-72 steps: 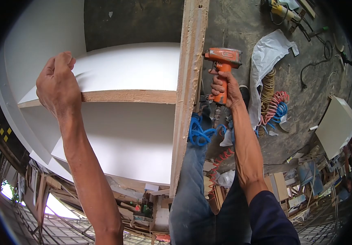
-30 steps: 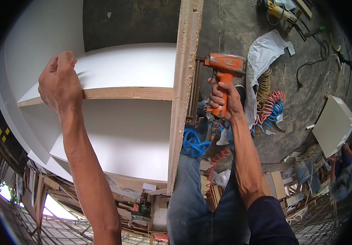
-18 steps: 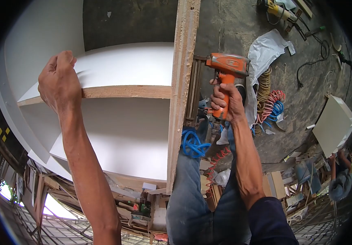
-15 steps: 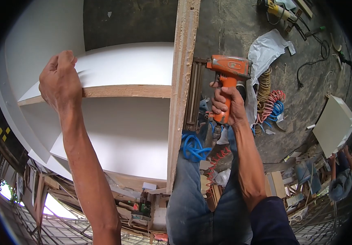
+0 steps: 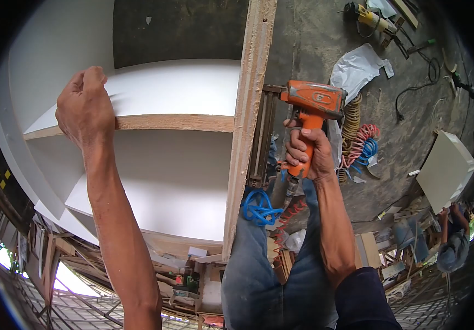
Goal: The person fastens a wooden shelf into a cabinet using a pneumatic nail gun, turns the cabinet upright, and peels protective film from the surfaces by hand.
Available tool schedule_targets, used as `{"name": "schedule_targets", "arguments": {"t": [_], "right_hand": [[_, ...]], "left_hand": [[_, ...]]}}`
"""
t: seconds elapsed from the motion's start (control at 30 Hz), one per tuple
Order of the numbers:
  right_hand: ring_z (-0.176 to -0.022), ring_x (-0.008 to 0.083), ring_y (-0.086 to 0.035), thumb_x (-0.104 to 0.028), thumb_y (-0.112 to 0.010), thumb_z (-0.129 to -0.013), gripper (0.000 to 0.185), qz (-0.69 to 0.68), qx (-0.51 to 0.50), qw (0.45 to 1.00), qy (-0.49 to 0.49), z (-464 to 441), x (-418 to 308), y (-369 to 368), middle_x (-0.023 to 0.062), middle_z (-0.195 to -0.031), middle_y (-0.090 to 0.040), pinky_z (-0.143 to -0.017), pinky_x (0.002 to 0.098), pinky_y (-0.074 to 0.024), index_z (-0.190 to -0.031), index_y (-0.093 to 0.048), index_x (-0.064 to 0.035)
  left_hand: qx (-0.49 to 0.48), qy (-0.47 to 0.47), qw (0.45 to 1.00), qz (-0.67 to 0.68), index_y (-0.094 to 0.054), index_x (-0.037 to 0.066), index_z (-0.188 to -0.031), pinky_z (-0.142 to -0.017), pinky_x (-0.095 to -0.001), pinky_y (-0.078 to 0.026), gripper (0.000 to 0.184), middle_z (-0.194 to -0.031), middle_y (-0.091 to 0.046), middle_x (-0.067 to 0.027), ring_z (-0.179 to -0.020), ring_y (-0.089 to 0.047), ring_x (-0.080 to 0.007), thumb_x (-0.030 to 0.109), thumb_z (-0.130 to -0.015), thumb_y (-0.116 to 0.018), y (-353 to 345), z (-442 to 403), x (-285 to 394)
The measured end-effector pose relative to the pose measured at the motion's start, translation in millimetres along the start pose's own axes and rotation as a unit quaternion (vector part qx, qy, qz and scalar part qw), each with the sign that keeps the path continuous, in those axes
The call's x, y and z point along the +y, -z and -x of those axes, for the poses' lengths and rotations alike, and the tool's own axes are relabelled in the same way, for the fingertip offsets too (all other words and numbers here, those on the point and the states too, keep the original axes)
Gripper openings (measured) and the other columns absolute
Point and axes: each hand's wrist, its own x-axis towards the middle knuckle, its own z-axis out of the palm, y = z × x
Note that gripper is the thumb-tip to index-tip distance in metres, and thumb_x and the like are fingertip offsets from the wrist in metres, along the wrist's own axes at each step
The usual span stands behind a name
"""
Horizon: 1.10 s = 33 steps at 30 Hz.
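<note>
The right hand [image 5: 311, 154] is clamped on the handle of an orange nail gun [image 5: 318, 102], its fingers wrapped round the front of the grip. The nail gun is just to the right of the side board [image 5: 249, 126], its head pointing toward that board. Its long nail holder [image 5: 262, 137] runs alongside the board's edge; whether the tip touches the wood cannot be told.

The left hand [image 5: 85, 110] is well to the left of the side board, in front of the outer part of the shelf [image 5: 176, 122], with its fingers curled in. Whether they grip the shelf cannot be told, as the back of the hand hides it. The shelf's raw wooden front edge runs from beside this hand to the side board, and a white panel [image 5: 182, 209] lies below it, left of the same board.

Right of the side board's lower end, a tangle of blue hose [image 5: 259, 208] lies over the jeans [image 5: 248, 275]. Farther right of the board are coiled hoses [image 5: 352, 124] and a crumpled white sheet [image 5: 355, 69]. Well to its right are a yellow power tool [image 5: 370, 21], a pale box [image 5: 447, 165] and another person [image 5: 453, 247].
</note>
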Motion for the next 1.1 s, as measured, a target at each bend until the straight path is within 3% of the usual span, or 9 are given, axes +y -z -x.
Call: {"name": "schedule_targets", "arguments": {"t": [0.63, 0.7, 0.9, 1.03, 1.07, 1.1], "right_hand": [[-0.045, 0.0069, -0.039, -0.023, -0.052, -0.094, 0.048, 0.005, -0.008, 1.000, 0.006, 9.5, 3.7, -3.3, -0.0019, -0.063, -0.039, -0.047, 0.0272, -0.0443, -0.128, -0.044, 0.0110], [-0.046, 0.0066, -0.042, -0.020, -0.053, -0.095, 0.040, -0.012, -0.015, 1.000, 0.001, 9.7, 1.9, -5.0, -0.0019, -0.064, -0.042, -0.049, 0.0269, -0.0445, -0.123, -0.046, 0.0076], [-0.046, 0.0075, -0.041, -0.021, -0.052, -0.094, 0.039, 0.029, 0.023, 0.999, -0.004, 11.9, -0.5, -7.7, -0.0027, -0.064, -0.041, -0.049, 0.0276, -0.0433, -0.120, -0.047, 0.0075], [-0.049, 0.0084, -0.042, -0.028, -0.055, -0.093, 0.038, -0.009, 0.070, 0.997, -0.026, 29.5, 14.5, -14.9, -0.0025, -0.066, -0.041, -0.051, 0.0280, -0.0445, -0.118, -0.051, -0.0010], [-0.051, 0.0105, -0.045, -0.031, -0.056, -0.093, 0.039, 0.003, 0.091, 0.996, -0.017, 37.2, 18.5, -22.7, -0.0024, -0.064, -0.040, -0.056, 0.0334, -0.0486, -0.121, -0.051, -0.0033], [-0.052, 0.0154, -0.049, -0.035, -0.057, -0.092, 0.031, -0.023, 0.125, 0.991, -0.044, 48.6, 19.5, -35.7, -0.0010, -0.061, -0.043, -0.061, 0.0426, -0.0519, -0.105, -0.057, -0.0061]], "left_hand": [[0.001, 0.014, 1.000, -0.017, -0.078, 0.007, -0.099, -0.090, -0.0387, -0.048, 0.040, -0.086, -0.074, -0.0085, -0.090, -0.067, -0.0263, 0.036, -0.082, -0.056, 0.6, 2.9, 7.2], [-0.004, 0.018, 1.000, -0.012, -0.078, 0.007, -0.100, -0.089, -0.0385, -0.048, 0.040, -0.085, -0.074, -0.0085, -0.090, -0.067, -0.0264, 0.036, -0.082, -0.056, 2.2, 3.9, 10.1], [-0.014, 0.016, 1.000, -0.015, -0.078, 0.009, -0.101, -0.086, -0.0405, -0.051, 0.039, -0.087, -0.075, -0.0114, -0.088, -0.069, -0.0293, 0.035, -0.087, -0.054, 3.5, 5.3, 10.2], [-0.026, 0.011, 1.000, -0.001, -0.077, 0.009, -0.099, -0.083, -0.0441, -0.053, 0.036, -0.089, -0.075, -0.0151, -0.087, -0.071, -0.0326, 0.033, -0.091, -0.053, 1.9, 6.1, 11.6], [-0.013, -0.003, 1.000, 0.028, -0.077, 0.008, -0.097, -0.083, -0.0443, -0.053, 0.033, -0.088, -0.075, -0.0153, -0.086, -0.071, -0.0333, 0.031, -0.091, -0.053, 0.8, 8.1, 10.9], [0.004, -0.015, 0.998, 0.059, -0.077, 0.008, -0.095, -0.083, -0.0446, -0.052, 0.031, -0.088, -0.075, -0.0155, -0.085, -0.071, -0.0340, 0.028, -0.090, -0.053, 0.3, 9.6, 8.8]]}}
